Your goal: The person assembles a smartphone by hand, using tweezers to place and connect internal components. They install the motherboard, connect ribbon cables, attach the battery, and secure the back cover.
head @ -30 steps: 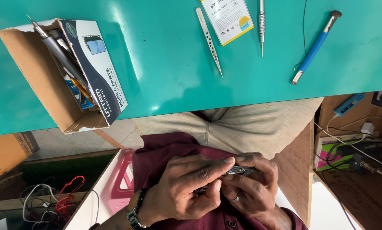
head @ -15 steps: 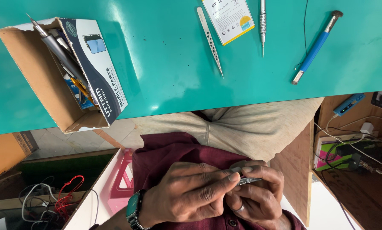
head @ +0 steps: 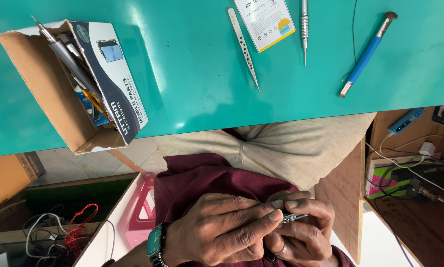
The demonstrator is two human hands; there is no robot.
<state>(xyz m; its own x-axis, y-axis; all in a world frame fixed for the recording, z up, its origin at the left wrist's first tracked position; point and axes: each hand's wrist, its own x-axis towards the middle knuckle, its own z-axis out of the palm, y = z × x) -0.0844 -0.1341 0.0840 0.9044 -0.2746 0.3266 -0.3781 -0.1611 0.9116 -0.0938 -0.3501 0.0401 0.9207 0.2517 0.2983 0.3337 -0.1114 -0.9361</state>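
Metal glints from a small grey part (head: pixel 294 216) pinched between both hands low over the lap, close to the body for steadiness. Left hand (head: pixel 222 230) wraps fingers over it; right hand (head: pixel 301 230) cradles it beneath, both clamped on it. Up on the green table (head: pixel 192 74) lie tweezers (head: pixel 243 47), a blue screwdriver (head: pixel 366 53) and a cardboard box (head: pixel 68 84) of tools, within reach.

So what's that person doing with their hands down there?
The person sits at a green table and holds a small dark metal part in their lap. The left hand, with a watch on its wrist, wraps over it, and the right hand pinches it from below. On the table lie tweezers, a blue-handled screwdriver and a cardboard box full of tools, all untouched.
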